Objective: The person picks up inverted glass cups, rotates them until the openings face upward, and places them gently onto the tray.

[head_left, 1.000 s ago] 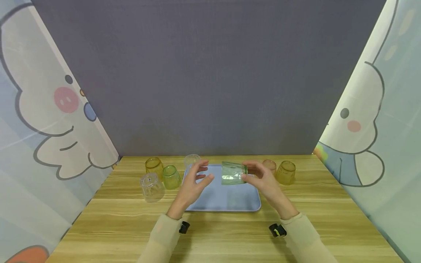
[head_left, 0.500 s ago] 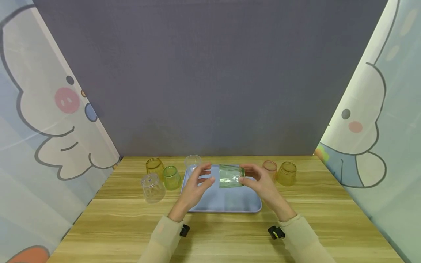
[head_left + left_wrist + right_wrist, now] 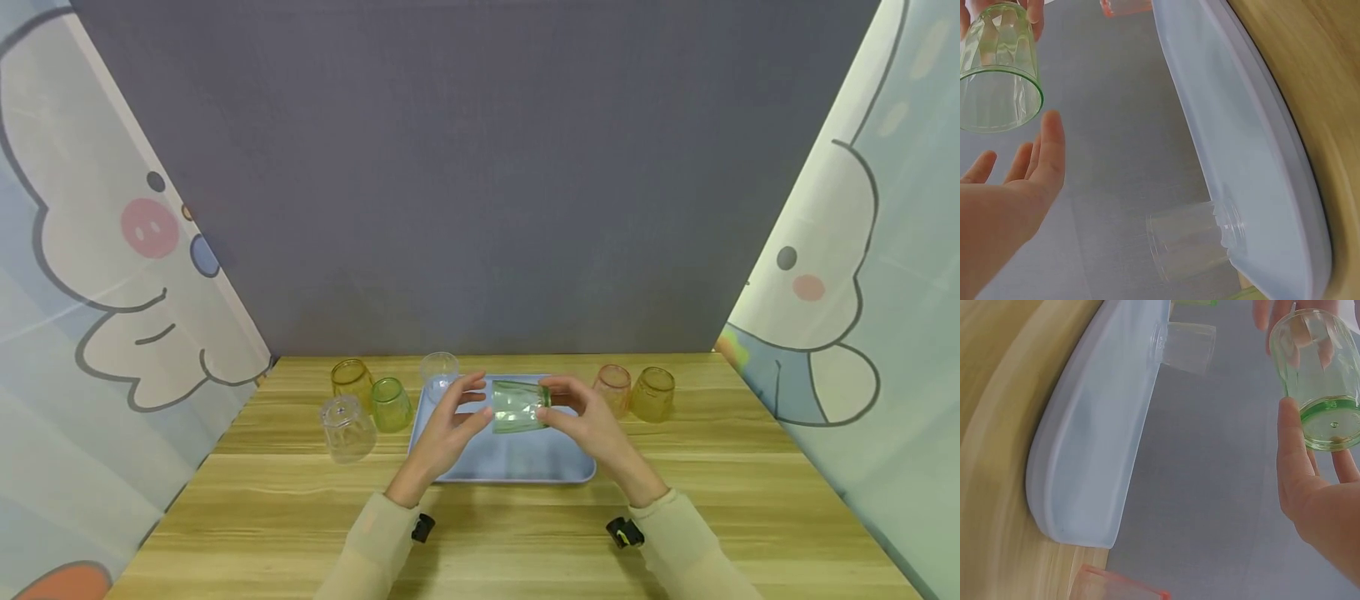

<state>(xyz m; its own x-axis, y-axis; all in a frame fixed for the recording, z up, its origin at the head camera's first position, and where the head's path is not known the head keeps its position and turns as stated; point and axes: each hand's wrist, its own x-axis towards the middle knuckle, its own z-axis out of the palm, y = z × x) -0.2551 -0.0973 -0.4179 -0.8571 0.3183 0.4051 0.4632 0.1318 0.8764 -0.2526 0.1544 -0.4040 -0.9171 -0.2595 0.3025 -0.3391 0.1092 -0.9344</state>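
Observation:
A green-tinted drinking glass [image 3: 517,407] lies sideways in the air above the pale blue tray [image 3: 517,471], its mouth to the left. My right hand [image 3: 588,421] pinches it near its thick base [image 3: 1334,425] between thumb and fingers. On the other side my left hand [image 3: 450,429] is spread near the rim [image 3: 1040,94], thumb and fingers parted. The left wrist view shows a gap between its fingertips and the glass. At the tray's back left corner stands a clear glass [image 3: 439,367], also visible in the left wrist view.
Left of the tray are an amber glass [image 3: 351,379], a green glass [image 3: 392,406] and a clear glass [image 3: 348,429]. On the right stand a pink glass [image 3: 612,387] and another amber glass [image 3: 654,396]. A grey panel [image 3: 487,208] rises behind the wooden table [image 3: 510,533].
My right hand has carried the green glass a little left and down, closer to my left hand. The left hand has shifted only slightly. The other glasses have stayed put.

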